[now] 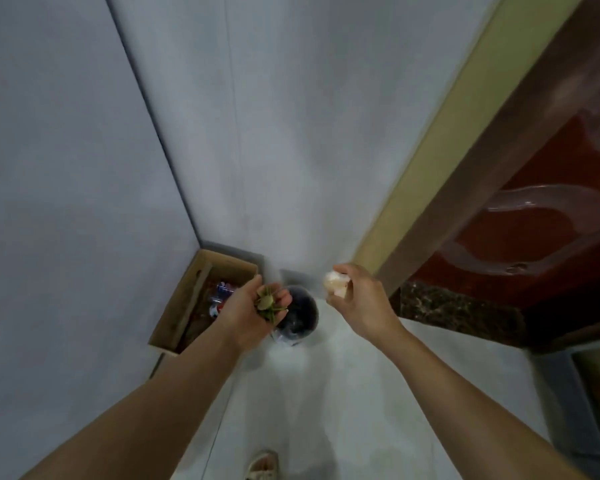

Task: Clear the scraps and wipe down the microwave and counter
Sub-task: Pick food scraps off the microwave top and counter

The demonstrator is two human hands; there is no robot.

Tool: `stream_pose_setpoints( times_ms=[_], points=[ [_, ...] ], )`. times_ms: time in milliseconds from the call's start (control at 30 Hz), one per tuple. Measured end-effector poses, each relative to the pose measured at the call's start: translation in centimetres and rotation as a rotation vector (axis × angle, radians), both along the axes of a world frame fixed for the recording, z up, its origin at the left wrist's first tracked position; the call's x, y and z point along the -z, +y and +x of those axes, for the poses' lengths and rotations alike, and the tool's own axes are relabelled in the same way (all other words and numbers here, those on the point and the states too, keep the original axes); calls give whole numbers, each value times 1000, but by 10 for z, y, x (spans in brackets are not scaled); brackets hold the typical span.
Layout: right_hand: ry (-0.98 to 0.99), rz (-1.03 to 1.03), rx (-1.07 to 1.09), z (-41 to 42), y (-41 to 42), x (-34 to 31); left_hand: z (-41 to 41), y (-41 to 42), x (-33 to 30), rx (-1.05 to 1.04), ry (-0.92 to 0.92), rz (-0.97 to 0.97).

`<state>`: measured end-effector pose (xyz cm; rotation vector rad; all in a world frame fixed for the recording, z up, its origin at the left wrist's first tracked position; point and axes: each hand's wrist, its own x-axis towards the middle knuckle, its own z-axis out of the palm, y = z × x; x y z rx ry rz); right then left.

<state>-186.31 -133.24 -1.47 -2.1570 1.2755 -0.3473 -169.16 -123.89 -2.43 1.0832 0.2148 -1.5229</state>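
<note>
My left hand (253,315) is cupped palm-up around a small bunch of green stems and vegetable scraps (266,304). It hovers over the left edge of a round bin lined with a dark bag (300,315) that stands on the floor by the wall. My right hand (357,299) is held out to the right of the bin, fingers closed on a pale, whitish-orange scrap (335,284). Both arms reach forward and down. Neither the microwave nor the wiping cloth is in view.
An open cardboard box (201,299) with cans and rubbish sits in the floor corner, left of the bin. A dark red counter (520,216) with a brown edge and a clear curved object runs along the right. A speckled stone base (458,311) lies below it. A sandalled foot (262,464) shows at the bottom.
</note>
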Motion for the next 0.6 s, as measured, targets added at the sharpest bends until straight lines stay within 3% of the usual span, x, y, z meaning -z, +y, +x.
stream_pose_setpoints(
  times_ms=[600],
  points=[
    [20,160,-554,29,-197,143,-46,-135,120,-446,19,132]
  ],
)
